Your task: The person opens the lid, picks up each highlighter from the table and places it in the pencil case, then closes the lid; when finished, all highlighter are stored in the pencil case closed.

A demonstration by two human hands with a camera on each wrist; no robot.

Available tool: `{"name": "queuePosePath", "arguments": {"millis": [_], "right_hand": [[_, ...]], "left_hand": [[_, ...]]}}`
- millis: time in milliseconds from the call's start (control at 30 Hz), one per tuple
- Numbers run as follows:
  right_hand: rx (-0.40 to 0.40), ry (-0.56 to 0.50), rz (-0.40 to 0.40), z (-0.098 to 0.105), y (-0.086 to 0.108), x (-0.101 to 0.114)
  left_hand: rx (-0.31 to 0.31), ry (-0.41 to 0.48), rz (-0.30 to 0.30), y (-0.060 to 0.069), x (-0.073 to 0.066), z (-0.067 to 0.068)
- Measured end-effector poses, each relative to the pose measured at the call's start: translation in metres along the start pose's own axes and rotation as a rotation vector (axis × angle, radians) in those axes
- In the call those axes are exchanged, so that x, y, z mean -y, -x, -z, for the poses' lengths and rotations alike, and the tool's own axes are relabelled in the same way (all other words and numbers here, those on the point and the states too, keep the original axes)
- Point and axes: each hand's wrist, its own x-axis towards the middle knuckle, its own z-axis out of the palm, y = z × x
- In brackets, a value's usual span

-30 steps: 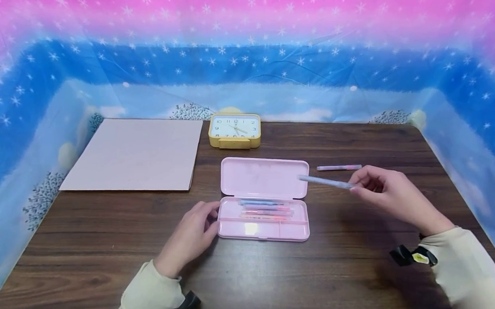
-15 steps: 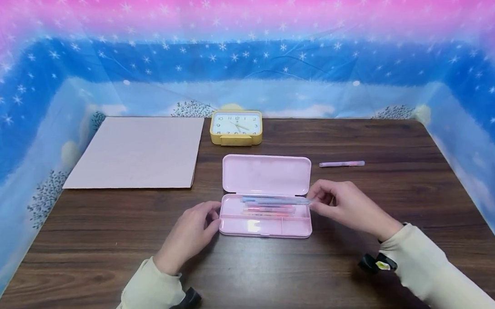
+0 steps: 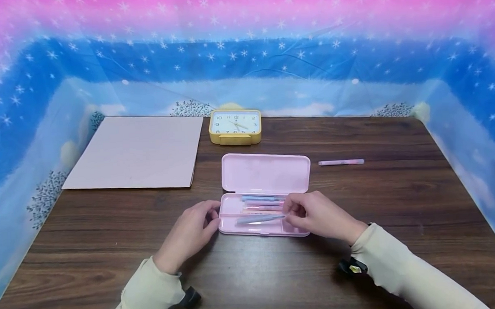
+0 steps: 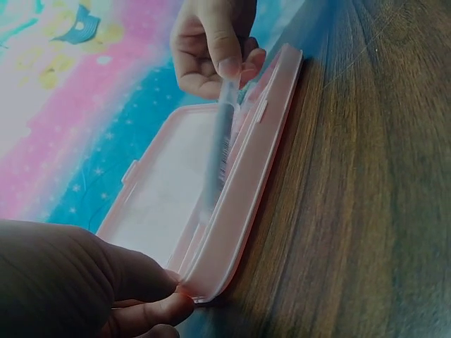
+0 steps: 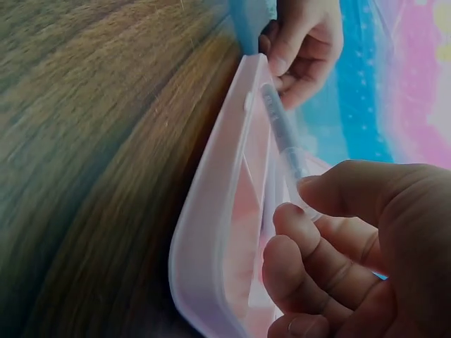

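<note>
A pink pencil case (image 3: 266,173) lies with its lid folded back, several pens (image 3: 261,203) in its rear compartment. My right hand (image 3: 319,215) pinches one end of a grey-blue pen (image 3: 258,219), which slants over the front compartment. In the right wrist view the thumb and index finger of the right hand (image 5: 352,246) grip that pen (image 5: 280,127). My left hand (image 3: 190,233) holds the case's left end; the left wrist view shows the left hand (image 4: 106,282) with thumb and fingers pinching the case corner (image 4: 204,282).
Behind the case stands a yellow clock (image 3: 235,126). A flat pale board (image 3: 134,154) lies at the back left of the wooden table (image 3: 252,277). Another pen (image 3: 341,162), pink and lilac, lies right of the lid. Patterned cloth (image 3: 244,59) surrounds the table's back and sides.
My right hand has carried the grey-blue pen leftward and toward me, from beside the lid, over the rear compartment, to above the front compartment. The left hand has stayed at the case's left end.
</note>
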Motion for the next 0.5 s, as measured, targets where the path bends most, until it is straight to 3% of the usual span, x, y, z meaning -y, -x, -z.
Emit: {"name": "queuePosePath", "arguments": {"millis": [500], "right_hand": [[0.024, 0.012, 0.075, -0.0091, -0.008, 0.0091]], "left_hand": [[0.01, 0.029, 0.033, -0.0001, 0.0015, -0.0024]]}}
